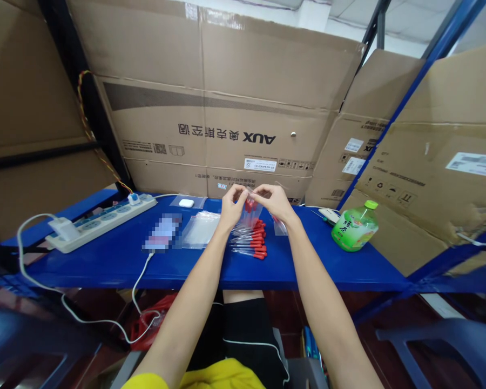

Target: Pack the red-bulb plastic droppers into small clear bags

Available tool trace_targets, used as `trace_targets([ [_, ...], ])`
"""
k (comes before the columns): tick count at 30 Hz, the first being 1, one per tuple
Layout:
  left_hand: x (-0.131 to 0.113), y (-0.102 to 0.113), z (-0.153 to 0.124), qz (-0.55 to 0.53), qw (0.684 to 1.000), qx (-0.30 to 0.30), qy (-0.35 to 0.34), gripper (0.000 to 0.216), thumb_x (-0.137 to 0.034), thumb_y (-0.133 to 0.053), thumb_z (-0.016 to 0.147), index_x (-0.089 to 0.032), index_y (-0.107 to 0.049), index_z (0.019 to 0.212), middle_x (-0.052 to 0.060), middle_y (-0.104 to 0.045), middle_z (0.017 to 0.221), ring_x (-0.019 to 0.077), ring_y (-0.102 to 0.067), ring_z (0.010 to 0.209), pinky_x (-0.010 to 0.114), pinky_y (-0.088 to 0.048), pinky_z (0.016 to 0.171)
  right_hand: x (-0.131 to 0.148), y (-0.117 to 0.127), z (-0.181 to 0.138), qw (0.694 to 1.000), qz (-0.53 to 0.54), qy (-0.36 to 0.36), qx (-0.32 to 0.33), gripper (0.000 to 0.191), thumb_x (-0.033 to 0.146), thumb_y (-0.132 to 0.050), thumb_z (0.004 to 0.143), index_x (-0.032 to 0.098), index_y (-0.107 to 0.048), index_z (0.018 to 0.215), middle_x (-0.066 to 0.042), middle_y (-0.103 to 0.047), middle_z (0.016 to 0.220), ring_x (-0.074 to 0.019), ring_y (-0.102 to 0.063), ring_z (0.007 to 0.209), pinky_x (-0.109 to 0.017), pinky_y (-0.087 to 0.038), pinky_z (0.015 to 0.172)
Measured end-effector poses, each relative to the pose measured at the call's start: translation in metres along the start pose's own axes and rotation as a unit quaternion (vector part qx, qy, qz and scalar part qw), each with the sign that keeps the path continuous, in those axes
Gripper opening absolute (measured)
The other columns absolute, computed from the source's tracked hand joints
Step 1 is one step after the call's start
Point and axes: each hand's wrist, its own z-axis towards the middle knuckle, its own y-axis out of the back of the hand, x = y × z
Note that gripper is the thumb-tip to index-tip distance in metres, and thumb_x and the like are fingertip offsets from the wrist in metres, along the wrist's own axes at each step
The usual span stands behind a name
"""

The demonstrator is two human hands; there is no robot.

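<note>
Above the middle of the blue table, my left hand (233, 205) and my right hand (277, 202) pinch the top edge of a small clear plastic bag (249, 217). Red parts show inside the bag. Just below it lies a pile of slim, clear-bodied sticks with red ends (251, 240), mostly side by side with the red ends to the right; their exact kind is too small to tell. A stack of flat clear bags (200, 229) rests left of the pile. Another clear bag (281, 227) lies partly hidden by my right wrist, with something red at its upper end.
A power strip (105, 222) with plugs and a charging phone (162, 233) are at the left. A white earphone case (186, 203) lies behind the bags. A green bottle (355, 227) stands at the right. Cardboard (227, 119) walls the back of the blue table (267, 275).
</note>
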Motion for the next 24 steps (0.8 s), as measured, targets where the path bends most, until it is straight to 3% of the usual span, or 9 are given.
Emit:
trace_targets([
  [15, -0.004, -0.001, 0.0, 0.039, 0.999, 0.009, -0.005, 0.037, -0.054, -0.069, 0.091, -0.018, -0.063, 0.089, 0.0, -0.063, 0.078, 0.0125, -0.057, 0.068, 0.025, -0.047, 0.069, -0.003, -0.003, -0.001, 1.0, -0.012, 0.0, -0.018, 0.03, 0.049, -0.072, 0.085, 0.019, -0.074, 0.083, -0.004, -0.074, 0.075, -0.0174, -0.065, 0.066, -0.029, -0.049, 0.065],
  [20, 0.001, 0.002, 0.002, 0.018, 1.0, -0.022, 0.008, 0.04, -0.058, -0.069, 0.089, -0.019, -0.061, 0.089, -0.001, -0.06, 0.072, 0.0121, -0.054, 0.062, 0.025, -0.045, 0.063, -0.008, -0.004, -0.006, 0.999, 0.026, -0.019, -0.03, 0.031, 0.05, -0.074, 0.082, 0.019, -0.073, 0.084, -0.004, -0.073, 0.078, -0.018, -0.065, 0.069, -0.029, -0.05, 0.067],
  [24, -0.001, 0.002, 0.003, -0.01, 1.0, -0.003, 0.027, 0.042, -0.059, -0.073, 0.086, -0.018, -0.063, 0.089, -0.001, -0.06, 0.072, 0.0127, -0.055, 0.063, 0.026, -0.046, 0.064, -0.011, -0.005, -0.008, 0.999, 0.0, -0.014, -0.04, 0.032, 0.051, -0.069, 0.085, 0.02, -0.07, 0.082, -0.003, -0.071, 0.076, -0.0182, -0.062, 0.069, -0.03, -0.049, 0.068],
])
